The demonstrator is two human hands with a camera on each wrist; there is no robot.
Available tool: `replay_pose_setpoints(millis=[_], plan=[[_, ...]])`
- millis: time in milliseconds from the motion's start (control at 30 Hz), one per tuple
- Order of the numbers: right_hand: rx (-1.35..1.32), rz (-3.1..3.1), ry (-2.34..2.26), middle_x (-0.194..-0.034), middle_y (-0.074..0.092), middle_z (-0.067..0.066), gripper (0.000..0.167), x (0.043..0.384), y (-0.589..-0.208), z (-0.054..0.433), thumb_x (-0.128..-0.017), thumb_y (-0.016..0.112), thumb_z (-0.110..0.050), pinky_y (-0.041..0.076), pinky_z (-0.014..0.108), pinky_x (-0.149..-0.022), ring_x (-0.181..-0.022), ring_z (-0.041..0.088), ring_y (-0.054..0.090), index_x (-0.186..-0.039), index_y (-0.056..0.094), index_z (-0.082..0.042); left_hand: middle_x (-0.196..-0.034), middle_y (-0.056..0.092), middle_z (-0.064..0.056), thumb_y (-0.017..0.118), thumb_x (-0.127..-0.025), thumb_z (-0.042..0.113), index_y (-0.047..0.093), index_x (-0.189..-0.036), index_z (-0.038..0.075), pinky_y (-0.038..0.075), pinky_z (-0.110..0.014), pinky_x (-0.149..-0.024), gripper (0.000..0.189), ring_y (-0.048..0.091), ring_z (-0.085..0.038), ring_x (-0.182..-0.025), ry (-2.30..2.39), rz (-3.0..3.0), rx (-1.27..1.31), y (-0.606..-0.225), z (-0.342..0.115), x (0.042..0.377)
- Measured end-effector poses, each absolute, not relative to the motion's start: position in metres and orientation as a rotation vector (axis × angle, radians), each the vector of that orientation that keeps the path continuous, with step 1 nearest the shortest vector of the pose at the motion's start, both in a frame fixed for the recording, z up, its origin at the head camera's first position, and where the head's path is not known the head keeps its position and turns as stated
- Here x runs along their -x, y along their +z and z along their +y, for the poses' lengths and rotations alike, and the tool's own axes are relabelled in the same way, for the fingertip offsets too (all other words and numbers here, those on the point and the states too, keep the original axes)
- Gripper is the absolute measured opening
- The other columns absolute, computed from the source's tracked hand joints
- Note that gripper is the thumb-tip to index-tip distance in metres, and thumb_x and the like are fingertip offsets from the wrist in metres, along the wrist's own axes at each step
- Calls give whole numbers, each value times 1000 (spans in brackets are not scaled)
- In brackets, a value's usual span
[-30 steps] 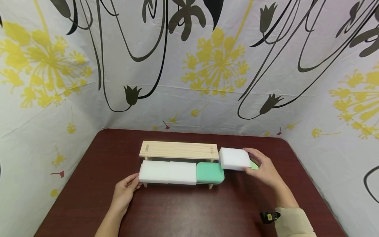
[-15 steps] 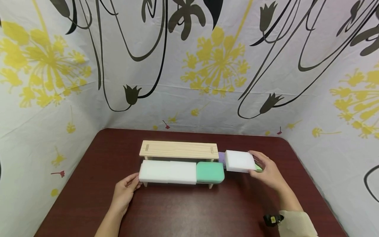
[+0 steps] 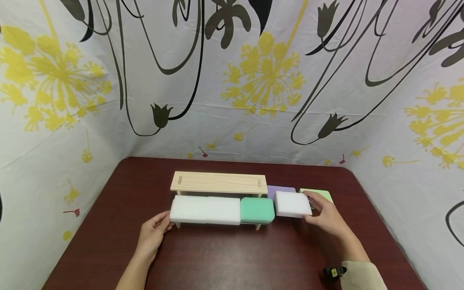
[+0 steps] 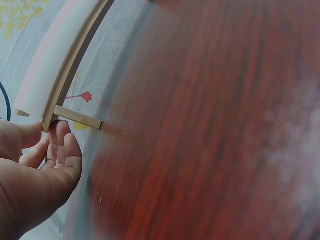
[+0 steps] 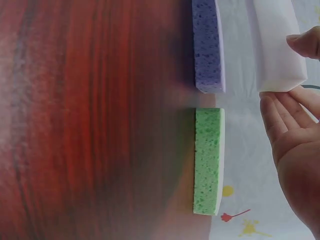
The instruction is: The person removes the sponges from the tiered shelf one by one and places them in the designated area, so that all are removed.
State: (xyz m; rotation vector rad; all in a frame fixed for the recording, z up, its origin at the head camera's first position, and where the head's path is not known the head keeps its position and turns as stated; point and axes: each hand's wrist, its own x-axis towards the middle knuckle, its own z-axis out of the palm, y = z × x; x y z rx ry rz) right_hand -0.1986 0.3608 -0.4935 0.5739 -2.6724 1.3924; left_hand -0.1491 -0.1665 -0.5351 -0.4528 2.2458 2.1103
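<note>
My left hand (image 3: 153, 235) pinches the left end of a low wooden rack (image 4: 77, 117), thumb on one side and fingers beneath. Along that rack lie two white sponges (image 3: 206, 210) and, at its right end, a teal sponge (image 3: 257, 210). In my right hand (image 3: 326, 213) is another white sponge (image 3: 293, 204), gripped at its right end between thumb and fingers. The right wrist view shows it held up off the table. Behind it on the table lie a purple sponge (image 5: 208, 47) and a light green sponge (image 5: 207, 160), apart from each other.
A second wooden rack (image 3: 219, 182) stands directly behind the first, its pale top bare. Both stand on a dark red-brown table (image 3: 217, 257). Patterned white cloth (image 3: 203, 88) hangs around the back and sides.
The held white sponge has moved right, then toward me, with my right hand. It has uncovered the purple and light green sponges. My left hand stays where it was.
</note>
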Motion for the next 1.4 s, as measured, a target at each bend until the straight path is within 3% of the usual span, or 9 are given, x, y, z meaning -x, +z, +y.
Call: replay_pose_setpoints(millis=[400, 467, 633, 700, 867, 967, 1100, 1400], plan=[[-607, -2691, 1414, -139, 49, 32, 73, 197, -508, 359, -77, 84, 6, 41, 8, -99, -124, -7, 47, -140, 47, 14, -125, 63, -22, 53, -107, 10, 55, -137, -10, 57, -22, -85, 36, 65, -11, -96, 2115, 2248, 450, -535, -166, 149], [-601, -2707, 1411, -138, 49, 31, 73, 196, -509, 358, -77, 85, 5, 41, 8, -99, -126, 2, 50, -140, 47, 13, -125, 63, -22, 52, -107, 9, 55, -137, -10, 57, -22, -85, 36, 65, -11, -96, 2114, 2246, 452, -536, -166, 149], [-568, -2789, 1382, -140, 50, 28, 73, 196, -512, 358, -79, 86, -2, 41, 9, -99, -130, 41, 51, -141, 48, 10, -125, 63, -22, 51, -107, 8, 56, -137, -8, 57, -22, -85, 35, 65, -11, -96, 2109, 2242, 461, -537, -166, 150], [-555, -2818, 1375, -140, 50, 28, 74, 196, -513, 358, -79, 86, -3, 44, 12, -99, -129, 48, 49, -141, 48, 10, -125, 63, -23, 52, -107, 8, 57, -136, -9, 57, -22, -85, 34, 65, -11, -96, 2110, 2242, 461, -537, -165, 150], [-553, -2860, 1359, -142, 49, 30, 75, 196, -515, 360, -80, 87, -6, 51, 39, -102, -128, 49, 51, -141, 48, 11, -126, 62, -23, 52, -107, 8, 56, -137, -9, 57, -21, -85, 35, 65, -11, -96, 2113, 2242, 460, -536, -165, 150], [-560, -2877, 1339, -142, 49, 30, 77, 195, -516, 361, -79, 88, -8, 49, 46, -103, -129, 49, 51, -141, 47, 11, -127, 62, -23, 52, -107, 9, 55, -137, -10, 57, -21, -85, 36, 64, -11, -96, 2110, 2237, 461, -535, -166, 150], [-559, -2881, 1322, -143, 49, 28, 80, 195, -516, 361, -78, 90, -14, 47, 44, -105, -131, 47, 50, -142, 48, 10, -128, 62, -22, 52, -107, 9, 55, -137, -10, 57, -21, -85, 36, 64, -10, -95, 2114, 2231, 464, -536, -166, 150], [-499, -2862, 1309, -144, 50, 28, 82, 194, -507, 355, -81, 88, -20, 42, 55, -105, -133, 45, 49, -146, 45, 7, -125, 63, -21, 52, -106, 9, 55, -137, -10, 57, -21, -84, 36, 64, -10, -95, 2123, 2234, 462, -536, -166, 151]])
